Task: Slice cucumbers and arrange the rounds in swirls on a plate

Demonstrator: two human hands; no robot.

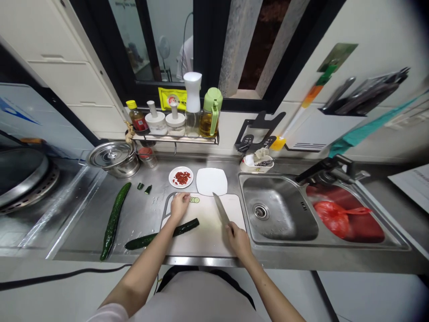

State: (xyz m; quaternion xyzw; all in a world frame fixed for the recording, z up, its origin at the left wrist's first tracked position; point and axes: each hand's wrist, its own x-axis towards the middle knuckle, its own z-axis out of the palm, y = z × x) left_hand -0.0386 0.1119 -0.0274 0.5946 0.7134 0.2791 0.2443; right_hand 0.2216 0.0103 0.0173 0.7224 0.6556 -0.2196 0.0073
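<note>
A white cutting board (pixel 208 232) lies on the steel counter in front of me. My left hand (pixel 179 205) rests curled on the board's far left part, right beside a few cucumber slices (pixel 195 200); what is under its fingers is hidden. My right hand (pixel 237 239) grips the handle of a kitchen knife (pixel 221 208), blade pointing away over the board. A long cucumber piece (pixel 161 235) lies across the board's left edge. A whole cucumber (pixel 113 219) lies on the counter to the left, with two cut ends (pixel 144 188) beyond it.
Behind the board stand a small plate of red chilli bits (pixel 181 177) and an empty white plate (pixel 211 181). A steel sink (pixel 278 212) is at the right, a red bag (pixel 335 217) beside it. A lidded pot (pixel 114 157), a wok and a condiment rack (pixel 174 123) stand at the left and back.
</note>
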